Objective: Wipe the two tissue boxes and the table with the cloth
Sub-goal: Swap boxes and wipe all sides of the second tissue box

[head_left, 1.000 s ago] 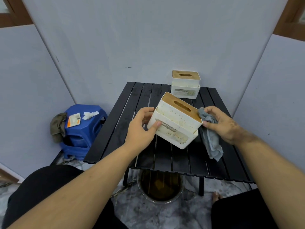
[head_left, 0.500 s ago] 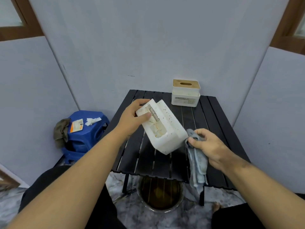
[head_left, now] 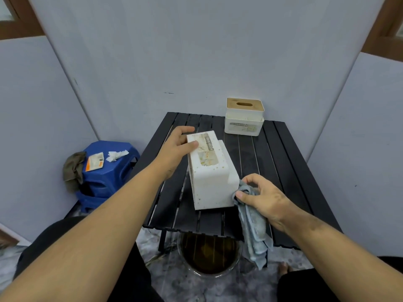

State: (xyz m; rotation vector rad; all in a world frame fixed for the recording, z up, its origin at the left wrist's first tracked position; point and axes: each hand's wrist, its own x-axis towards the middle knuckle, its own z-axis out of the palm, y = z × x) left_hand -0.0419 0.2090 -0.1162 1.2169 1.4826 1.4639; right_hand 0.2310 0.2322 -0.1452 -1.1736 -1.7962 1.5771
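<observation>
A person sat at a low black slatted bench (head_left: 281, 162) set in a corner of pale grey wall panels, over a mottled grey floor. At far left stood a blue plastic stool (head_left: 109, 171) with an olive rag (head_left: 73, 168) draped on its side, an orange-and-white packet (head_left: 94, 163) and a crumpled white tissue (head_left: 116, 155) on its top. The left hand (head_left: 176, 147) gripped the far end of the near tissue box (head_left: 212, 177), thumb curled over its labelled face, fingers behind. This white, speckled box was tipped on its side above the middle of the bench, its plain underside facing the viewer. A round bowl of brownish liquid (head_left: 209, 253) sat on the floor under the front edge. The second tissue box (head_left: 244, 116), with a wooden lid, stood upright at the back edge. At right, the right hand (head_left: 261, 197) pinched a grey cloth (head_left: 253, 225) against the box's near right corner, the rest hanging past the bench edge.

A second before, the box was held upright with its wooden lid showing; since then it had been rolled over, and the cloth had moved from its right end down to the bottom corner.
</observation>
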